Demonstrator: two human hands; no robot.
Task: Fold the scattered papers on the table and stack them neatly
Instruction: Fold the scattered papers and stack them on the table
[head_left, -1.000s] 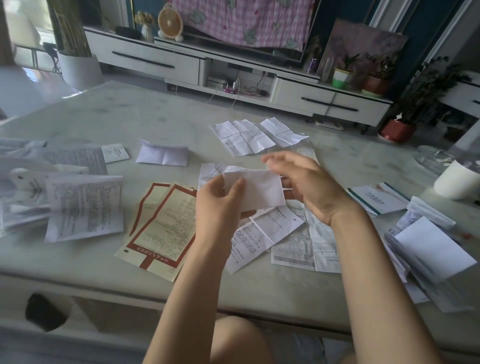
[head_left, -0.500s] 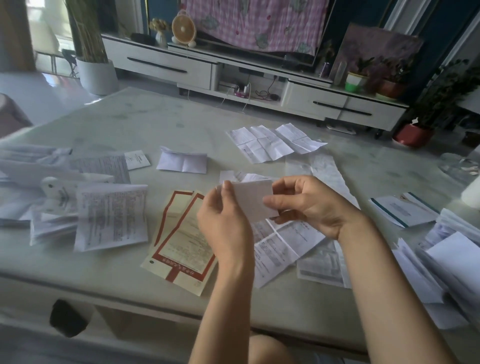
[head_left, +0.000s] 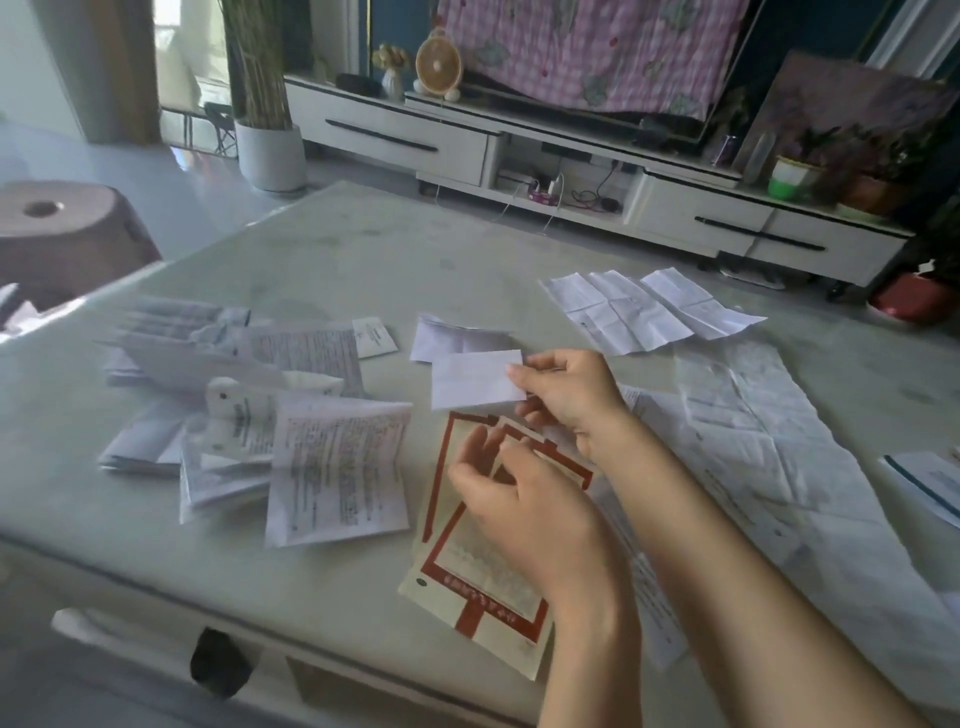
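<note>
My right hand (head_left: 566, 400) pinches a small folded white paper (head_left: 475, 378) by its right edge, holding it just above the table (head_left: 337, 260). My left hand (head_left: 524, 514) hovers below it with fingers loosely spread, holding nothing, over a cream sheet with a red border (head_left: 483, 587). A heap of folded printed papers (head_left: 249, 415) lies to the left. Another folded white slip (head_left: 447, 338) lies just behind the held paper. Creased unfolded sheets lie at the back right (head_left: 644, 306) and along the right side (head_left: 769, 447).
A small white card (head_left: 375, 336) lies by the heap. A brown stool (head_left: 62, 234) stands off the table's left corner. Beyond the far edge runs a white TV cabinet (head_left: 519, 150) with a fan and plant pots.
My left hand has let go of the folded paper and dropped lower. My right hand alone carries the paper leftward, toward the slip and the heap. The camera has swung left.
</note>
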